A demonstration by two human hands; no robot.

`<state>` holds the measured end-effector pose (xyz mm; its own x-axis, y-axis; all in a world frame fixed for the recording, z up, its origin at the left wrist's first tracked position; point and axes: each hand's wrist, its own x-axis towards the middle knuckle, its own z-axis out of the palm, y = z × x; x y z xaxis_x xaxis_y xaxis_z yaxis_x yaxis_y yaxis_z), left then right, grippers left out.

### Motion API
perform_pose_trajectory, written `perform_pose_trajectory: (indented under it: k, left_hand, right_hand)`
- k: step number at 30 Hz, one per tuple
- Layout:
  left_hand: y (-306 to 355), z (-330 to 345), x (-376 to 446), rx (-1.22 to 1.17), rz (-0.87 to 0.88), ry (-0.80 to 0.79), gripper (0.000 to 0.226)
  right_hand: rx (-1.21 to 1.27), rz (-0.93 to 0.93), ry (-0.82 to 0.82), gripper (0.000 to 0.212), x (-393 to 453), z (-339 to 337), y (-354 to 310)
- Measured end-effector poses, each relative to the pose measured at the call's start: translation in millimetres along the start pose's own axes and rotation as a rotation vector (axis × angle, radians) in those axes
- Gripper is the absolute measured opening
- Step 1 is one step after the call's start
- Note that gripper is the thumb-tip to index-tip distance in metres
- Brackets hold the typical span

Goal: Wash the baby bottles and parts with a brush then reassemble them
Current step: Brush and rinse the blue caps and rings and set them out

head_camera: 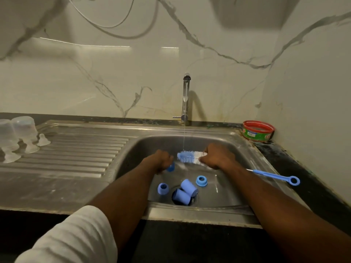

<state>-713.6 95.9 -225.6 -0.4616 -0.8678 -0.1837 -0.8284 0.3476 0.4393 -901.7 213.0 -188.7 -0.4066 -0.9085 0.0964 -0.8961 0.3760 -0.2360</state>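
Under the tap's thin stream, the right hand [214, 158] grips a blue-and-white bristled bottle brush [190, 156]; at its nine o'clock, the left hand [161, 161] curls round what looks like a small blue plastic ring [171, 166].

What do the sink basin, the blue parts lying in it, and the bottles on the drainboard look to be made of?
Sink basin: brushed stainless steel, going by its grey metallic sheen and dull reflections.
Blue parts: likely matte moulded plastic, opaque and uniformly coloured; two are rings, two are caps.
Bottles: translucent, cloudy plastic by the look, standing upside down; glass can't be ruled out.
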Motion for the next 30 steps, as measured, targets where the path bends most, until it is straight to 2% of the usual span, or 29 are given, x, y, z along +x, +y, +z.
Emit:
perform_pose_trajectory:
  k: [2, 4, 7, 10, 12, 18, 20, 22, 23, 28, 30]
  left_hand:
    - [4, -2, -2, -0.386, -0.108, 0.013, 0.060]
    - [6, -5, -5, -0.595, -0.219, -0.094, 0.071]
    - [7, -4, -13, -0.622, -0.323, -0.298, 0.057]
    - [8, -3, -13, -0.726, -0.310, -0.267, 0.042]
    - [6, -3, -6, -0.744, -0.271, -0.195, 0.046]
    - [1, -3, -6, -0.443, -0.233, -0.214, 0.074]
    - [-3, -2, -3, -0.288, -0.158, -0.148, 0.066]
    - [-11, -2, 1, -0.113, -0.063, -0.102, 0.043]
    - [-14, -2, 2, -0.038, -0.028, -0.102, 0.039]
    - [-18, -3, 2, 0.141, 0.027, -0.110, 0.072]
    - [-16, -2, 5, 0.184, 0.039, -0.071, 0.070]
  right_hand:
    - [0.004, -0.001, -0.007, 0.031, 1, 1, 0]
    - [-0.003, 0.005, -0.004, 0.030, 0, -1, 0]
    - [-0.002, 0.012, 0.003, 0.029, 0, -1, 0]
    - [0.006, 0.016, -0.001, 0.029, 1, 1, -1]
    - [0.014, 0.020, 0.003, 0.028, 1, 1, -1]
    - [0.013, 0.023, -0.009, 0.029, 2, 1, 0]
    - [0.008, 0.025, -0.015, 0.028, 3, 1, 0]
    - [0.004, 0.022, -0.028, 0.024, 3, 1, 0]
    - [0.004, 0.019, -0.032, 0.023, 3, 1, -1]
    - [0.003, 0.009, -0.033, 0.023, 3, 2, -1]
    - [0.005, 0.000, -0.035, 0.021, 3, 3, 0]
